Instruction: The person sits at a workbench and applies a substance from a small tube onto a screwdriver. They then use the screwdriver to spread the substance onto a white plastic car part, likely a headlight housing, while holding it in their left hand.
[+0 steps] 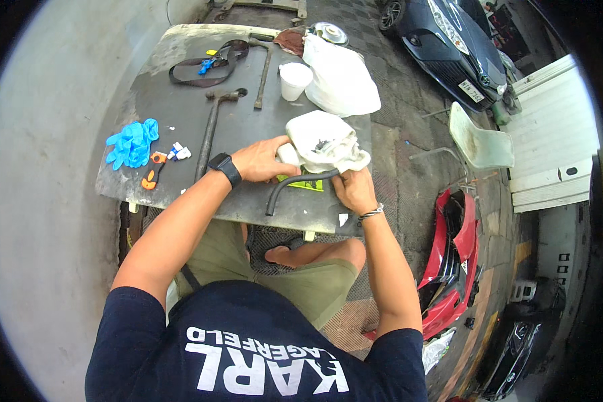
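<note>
A crumpled white rag (321,137) with dark smudges lies between my hands over the front right of the table. My left hand (260,161) is closed on a rounded white piece (289,155) beside the rag; its kind is unclear. At the rag's lower right, my right hand (356,191) is closed where one end of a curved black hose (285,185) meets its fingers. The hose's other end points toward the table's front edge. Under the hose shows part of a bright green flat item (307,184). The rag hides some fingertips of my right hand.
On the dark table (171,114) are a hammer (212,127), a metal bar tool (264,74), a strap (208,80), blue gloves (132,143), an orange cutter (154,171), a white cup (294,82) and a white plastic bag (340,80). A chair (479,137) and red bumper (459,261) stand right.
</note>
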Demonstrator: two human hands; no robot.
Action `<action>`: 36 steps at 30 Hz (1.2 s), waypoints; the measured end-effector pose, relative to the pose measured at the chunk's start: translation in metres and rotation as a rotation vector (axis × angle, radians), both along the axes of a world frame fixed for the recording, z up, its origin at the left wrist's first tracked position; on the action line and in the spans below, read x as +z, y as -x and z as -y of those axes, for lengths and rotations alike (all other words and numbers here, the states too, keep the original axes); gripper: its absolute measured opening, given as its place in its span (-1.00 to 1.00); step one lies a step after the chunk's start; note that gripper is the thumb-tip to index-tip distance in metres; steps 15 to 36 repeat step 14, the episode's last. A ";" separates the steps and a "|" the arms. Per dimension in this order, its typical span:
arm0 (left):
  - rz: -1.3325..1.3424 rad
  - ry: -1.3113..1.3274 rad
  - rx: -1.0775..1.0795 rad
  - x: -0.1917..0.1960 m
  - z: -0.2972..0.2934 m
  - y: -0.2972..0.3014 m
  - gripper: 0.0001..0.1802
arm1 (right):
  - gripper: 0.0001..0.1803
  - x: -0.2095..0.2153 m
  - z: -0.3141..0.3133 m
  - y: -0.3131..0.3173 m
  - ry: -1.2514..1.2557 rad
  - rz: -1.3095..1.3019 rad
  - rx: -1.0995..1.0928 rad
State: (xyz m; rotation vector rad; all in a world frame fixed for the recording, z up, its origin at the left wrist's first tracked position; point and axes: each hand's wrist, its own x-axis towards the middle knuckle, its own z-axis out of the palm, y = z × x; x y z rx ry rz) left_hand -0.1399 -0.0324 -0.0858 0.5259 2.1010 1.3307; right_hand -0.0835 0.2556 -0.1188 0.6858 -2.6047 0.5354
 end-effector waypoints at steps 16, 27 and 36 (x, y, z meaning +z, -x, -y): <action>-0.054 0.021 0.015 -0.011 -0.001 0.003 -0.21 | -0.83 -0.011 -0.015 0.003 0.168 0.524 -0.064; -0.054 0.021 0.015 -0.011 -0.001 0.003 -0.21 | -0.83 -0.011 -0.015 0.003 0.168 0.524 -0.064; -0.054 0.021 0.015 -0.011 -0.001 0.003 -0.21 | -0.83 -0.011 -0.015 0.003 0.168 0.524 -0.064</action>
